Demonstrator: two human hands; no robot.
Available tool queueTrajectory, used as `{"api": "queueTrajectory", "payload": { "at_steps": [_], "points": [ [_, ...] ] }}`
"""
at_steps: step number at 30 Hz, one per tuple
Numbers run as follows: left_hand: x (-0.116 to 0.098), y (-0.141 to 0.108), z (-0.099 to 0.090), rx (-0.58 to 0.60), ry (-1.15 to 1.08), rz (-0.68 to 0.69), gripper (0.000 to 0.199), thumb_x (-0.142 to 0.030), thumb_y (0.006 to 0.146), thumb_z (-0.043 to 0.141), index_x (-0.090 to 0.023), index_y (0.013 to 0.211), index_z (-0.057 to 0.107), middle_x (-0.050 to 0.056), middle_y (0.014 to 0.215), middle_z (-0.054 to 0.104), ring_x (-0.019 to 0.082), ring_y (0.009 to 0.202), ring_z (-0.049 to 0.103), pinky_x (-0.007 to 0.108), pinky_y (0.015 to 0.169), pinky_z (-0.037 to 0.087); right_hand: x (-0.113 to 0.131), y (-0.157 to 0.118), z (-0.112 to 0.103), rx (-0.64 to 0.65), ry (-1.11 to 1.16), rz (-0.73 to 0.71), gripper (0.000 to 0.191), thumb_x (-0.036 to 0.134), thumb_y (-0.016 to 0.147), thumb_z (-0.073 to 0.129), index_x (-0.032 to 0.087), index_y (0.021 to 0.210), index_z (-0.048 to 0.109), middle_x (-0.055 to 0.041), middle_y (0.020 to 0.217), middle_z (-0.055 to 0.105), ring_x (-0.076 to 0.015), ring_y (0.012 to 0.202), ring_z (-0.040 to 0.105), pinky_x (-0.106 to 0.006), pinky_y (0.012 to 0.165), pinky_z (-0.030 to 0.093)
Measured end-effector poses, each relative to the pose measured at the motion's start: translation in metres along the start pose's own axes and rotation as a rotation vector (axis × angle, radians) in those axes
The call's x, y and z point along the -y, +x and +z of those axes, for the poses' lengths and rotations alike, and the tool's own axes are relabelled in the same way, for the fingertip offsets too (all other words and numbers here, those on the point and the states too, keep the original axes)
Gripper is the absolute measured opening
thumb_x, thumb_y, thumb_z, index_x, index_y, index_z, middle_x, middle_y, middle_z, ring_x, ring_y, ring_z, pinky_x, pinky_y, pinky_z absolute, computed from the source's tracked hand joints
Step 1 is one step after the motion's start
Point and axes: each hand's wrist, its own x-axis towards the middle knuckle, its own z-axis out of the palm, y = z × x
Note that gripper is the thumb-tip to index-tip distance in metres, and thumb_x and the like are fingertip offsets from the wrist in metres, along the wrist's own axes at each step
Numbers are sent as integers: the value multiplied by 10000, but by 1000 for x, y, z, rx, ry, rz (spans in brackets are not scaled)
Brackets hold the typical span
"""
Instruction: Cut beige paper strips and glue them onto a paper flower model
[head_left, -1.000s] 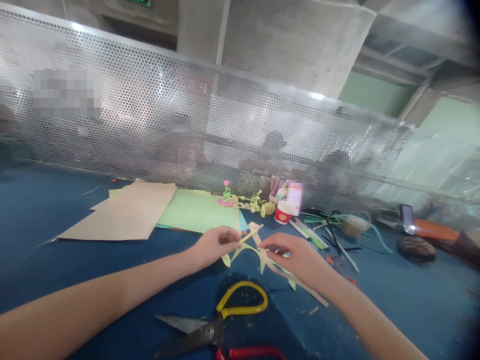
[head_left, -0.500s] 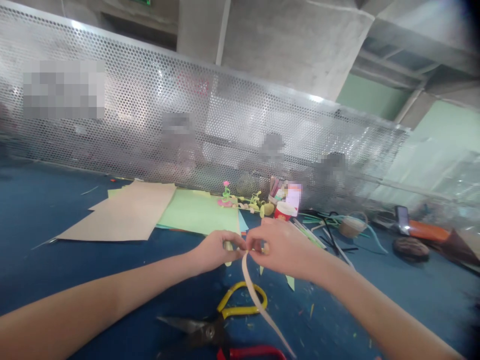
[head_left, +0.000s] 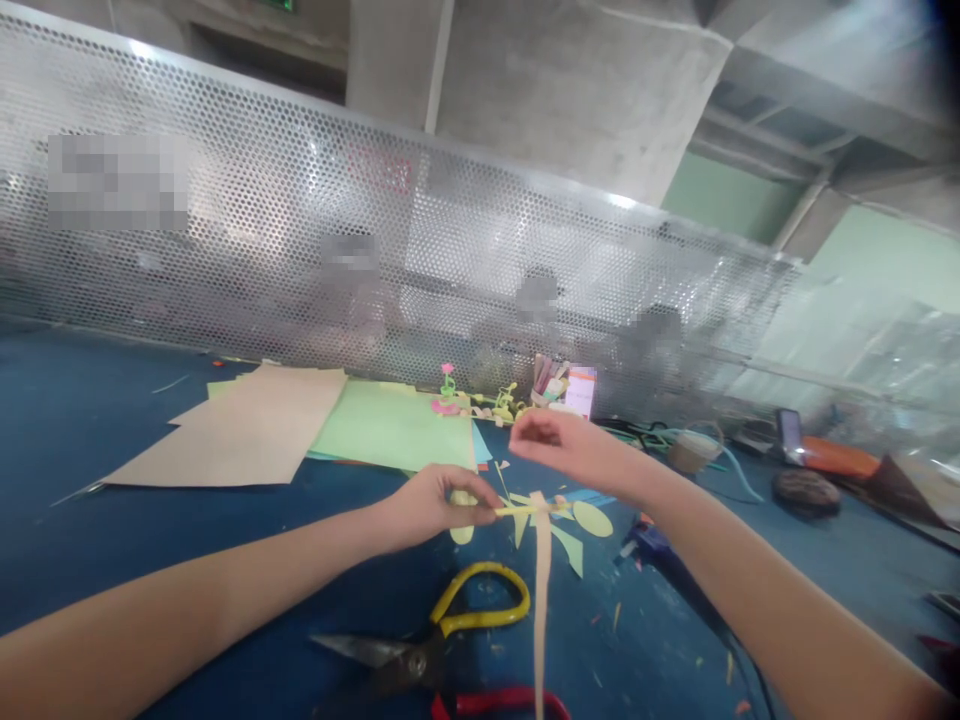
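My left hand (head_left: 431, 508) pinches one end of a thin yellow stick (head_left: 514, 511) between thumb and fingertips. Over the stick hangs a long pale peach paper strip (head_left: 541, 600), its lower end reaching down past the scissors' handles. My right hand (head_left: 566, 447) is raised above and to the right of the stick, fingers loosely curled and apart, with nothing visible in them. Pale green oval paper pieces (head_left: 592, 519) and pointed scraps (head_left: 568, 550) show around the stick. Below lie scissors (head_left: 415, 662) with one yellow and one red handle, blades pointing left.
Beige sheets (head_left: 232, 440) and green sheets (head_left: 405, 425) lie at the back left. A small pink paper flower (head_left: 447, 370) stands near the mesh partition (head_left: 262, 220). To the right are a blue corded tool (head_left: 652, 545), tangled cords, a dark round object (head_left: 806, 494) and a phone (head_left: 788, 435).
My right hand has let go of the strip and stick and lifted up and away. The strip has swung from slanting to hanging nearly straight down, and the stick now shows.
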Motion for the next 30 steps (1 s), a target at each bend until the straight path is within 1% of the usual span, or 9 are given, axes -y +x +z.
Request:
{"api": "queueTrajectory", "payload": {
  "at_steps": [2,3,4,7,9,14,20,24,30],
  "points": [
    [4,2,-2,-18,-32,-21,242,-349,678,701,-168,838,703,36,831,685,153,792,593,255,768,433,4,-19,0,-186,-121,-39,108,298,831,483,199,830,528,7,697,558,-114,614,503,-235,564,402],
    [7,2,-2,-28,-40,-31,243,-349,677,702,-168,838,701,35,828,684,154,793,591,254,764,432,5,-30,2,-201,-194,-56,79,279,829,483,213,855,518,23,665,536,-109,582,490,-229,538,388],
    [9,3,-3,-37,-42,-40,244,-349,675,703,-167,837,701,37,827,684,156,795,590,253,760,431,4,-43,6,-132,-275,-79,87,244,808,503,232,894,516,38,643,527,-106,553,483,-223,516,377],
    [12,4,-5,-48,-40,-49,252,-351,672,704,-163,840,701,44,835,687,163,803,592,253,753,428,-8,-80,29,18,-613,-206,466,48,681,522,320,1059,512,13,809,587,-141,678,561,-237,551,370],
    [12,4,-5,-46,-34,-44,255,-354,672,703,-163,841,701,47,842,690,165,806,595,252,756,426,-23,-96,49,-77,-879,-295,583,26,624,536,343,1112,503,-8,811,589,-172,669,563,-260,533,332],
    [10,2,-2,-47,-8,-40,250,-356,675,700,-165,835,705,47,844,693,167,816,593,255,771,421,-44,-104,75,-127,-1064,-539,312,153,709,594,242,1006,556,2,731,581,-180,662,528,-310,562,303],
    [6,1,0,-43,-7,-31,259,-358,669,699,-161,838,707,47,834,690,173,822,594,260,773,429,-18,-90,69,-42,-1052,-701,53,143,811,539,177,831,575,8,728,601,-159,678,508,-314,586,303],
    [5,0,2,-20,53,-17,249,-354,660,704,-158,815,712,39,829,694,171,811,597,252,762,432,17,-74,59,31,-930,-598,62,162,794,549,175,737,571,-1,641,590,-163,645,523,-300,584,330],
    [-4,-5,9,77,-9,-23,200,-295,644,715,-138,768,709,7,746,682,170,756,603,239,707,440,49,-29,23,145,-339,-98,134,137,703,540,198,794,616,23,607,609,-88,491,489,-215,456,314]
  ]
}}
